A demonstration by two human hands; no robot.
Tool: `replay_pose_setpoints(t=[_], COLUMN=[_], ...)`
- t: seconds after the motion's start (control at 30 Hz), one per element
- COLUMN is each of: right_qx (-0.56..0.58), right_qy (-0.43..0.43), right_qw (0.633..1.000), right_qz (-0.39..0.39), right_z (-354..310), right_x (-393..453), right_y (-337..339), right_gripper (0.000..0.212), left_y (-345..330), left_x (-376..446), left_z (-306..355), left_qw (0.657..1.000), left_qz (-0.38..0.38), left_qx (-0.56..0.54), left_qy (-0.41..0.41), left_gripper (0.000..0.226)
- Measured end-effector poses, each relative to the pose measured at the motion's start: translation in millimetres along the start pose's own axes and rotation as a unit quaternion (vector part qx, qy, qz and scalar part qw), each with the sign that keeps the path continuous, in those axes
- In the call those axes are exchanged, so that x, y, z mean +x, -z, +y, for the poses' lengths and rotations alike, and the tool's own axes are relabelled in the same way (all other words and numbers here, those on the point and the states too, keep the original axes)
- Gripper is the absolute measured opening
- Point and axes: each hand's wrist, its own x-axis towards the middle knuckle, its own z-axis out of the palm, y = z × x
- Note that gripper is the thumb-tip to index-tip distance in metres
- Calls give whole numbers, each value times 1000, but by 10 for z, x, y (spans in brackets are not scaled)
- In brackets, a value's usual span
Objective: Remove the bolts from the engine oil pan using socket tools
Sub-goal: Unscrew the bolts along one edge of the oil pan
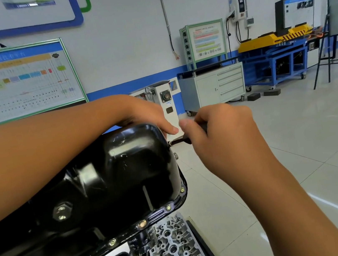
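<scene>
At the far end of the black oil pan (114, 179), right hand (219, 135) gripping a socket tool (180, 141) lying roughly level, tip toward the pan, left hand (144, 114) resting on top, fingers seemingly relaxed.

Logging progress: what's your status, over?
Right hand grips socket tool at oil pan's far end. Left hand steadies pan. Near-flange bolts still in. Nothing obstructing.

An automotive training workshop: wall charts (16, 82) of wiring diagrams, a grey tool cabinet (214, 87) on wheels, a blue and yellow lift trolley (273, 55), a cylinder head (175, 251), pale tiled floor (295, 130).
</scene>
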Motion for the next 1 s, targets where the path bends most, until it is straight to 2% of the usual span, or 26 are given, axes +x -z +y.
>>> replay_pose_setpoints(t=[0.1, 0.13, 0.23, 0.27, 0.33, 0.37, 0.43, 0.57, 0.7, 0.73, 0.8, 0.87, 0.9, 1.0], right_qx=[33, 32, 24, 21, 24, 21, 16, 38, 5, 2, 8, -6, -13, 1], right_qy=[29, 45, 76, 65, 26, 7, -6, 42, 93, 88, 41, 7, 8, 41], right_qw=[999, 998, 997, 997, 999, 1000, 1000, 998, 996, 996, 999, 1000, 1000, 999], right_qz=[7, 2, -17, -20, -2, 7, 14, 24, -14, -18, -20, -7, -5, -3], right_z=[6, 3, 20, 20, 55, 58, 91, 82, 92, 92, 102, 120, 133, 124], right_x=[-11, -19, -18, -23, -11, -6, -7, -34, -38, -40, -41, -44, -44, -51], right_y=[9, 16, 27, 27, 3, -2, -31, -26, 11, 17, 34, 31, 26, 40], right_gripper=[6, 7, 33, 32, 10, 8, 26, 8, 26, 25, 3, 29, 32, 8], left_y=[0, -1, 1, 2, 3, 4, 7, 11, 6, 7, 7, 5, 7, 6], left_x=[23, 24, 11, 13, 26, 28, 30, 32, 38, 40, 36, 31, 31, 32], left_z=[-23, -26, -28, -28, -30, -30, -27, -27, -38, -36, -27, -16, -15, -22], left_qw=[1000, 1000, 1000, 1000, 1000, 1000, 1000, 1000, 1000, 1000, 1000, 1000, 1000, 1000], left_qz=[5, 4, -4, -7, -5, -4, -1, -3, 0, 1, -4, -6, -6, -6], left_qx=[6, 8, 5, 1, 3, 8, 17, 11, -1, 1, 9, 17, 17, 12], left_qy=[-1, -4, -14, -15, -12, -9, -3, -11, -10, -9, -5, -1, -1, -11], left_gripper=[36, 38, 42, 42, 40, 39, 41, 40, 37, 38, 43, 43, 41, 35])
